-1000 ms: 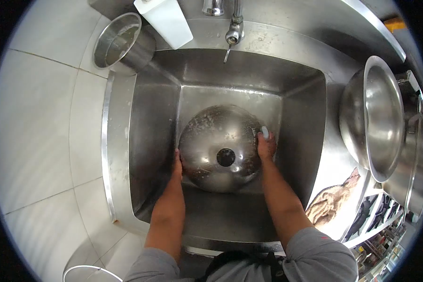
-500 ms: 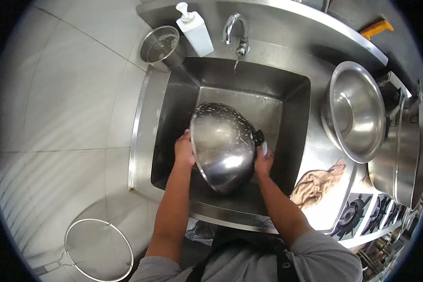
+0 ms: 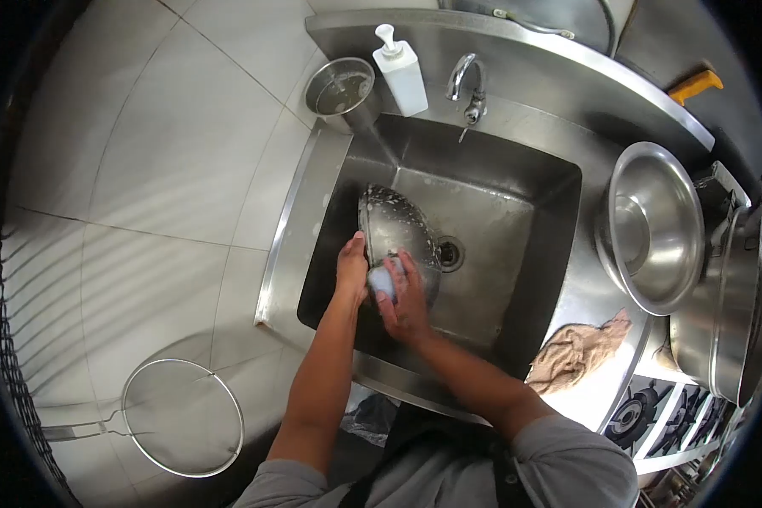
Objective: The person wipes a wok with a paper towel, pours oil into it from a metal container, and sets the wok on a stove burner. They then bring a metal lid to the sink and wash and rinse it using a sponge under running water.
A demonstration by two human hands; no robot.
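A metal bowl (image 3: 398, 222) is tilted on its side in the sink (image 3: 491, 317), its outer surface speckled with white suds. My left hand (image 3: 350, 269) is closed on the bowl's rim at the left. A pale sponge (image 3: 382, 284) is pressed to the outside of the bowl near that rim, gripped by my right hand (image 3: 410, 298). Part of the bowl's lower side is hidden behind my right hand. The drain (image 3: 450, 253) shows just right of the bowl.
Behind the sink are a faucet (image 3: 476, 97), a white pump bottle (image 3: 405, 83) and a metal container (image 3: 340, 89) holding liquid. A second metal bowl (image 3: 656, 229) and a brown cloth (image 3: 574, 351) lie on the right counter. At lower left is a round strainer (image 3: 168, 361).
My right hand has moved with the sponge from the bowl's right side to near its left rim. The bowl has turned and shifted left, uncovering the drain. The camera view has shifted somewhat.
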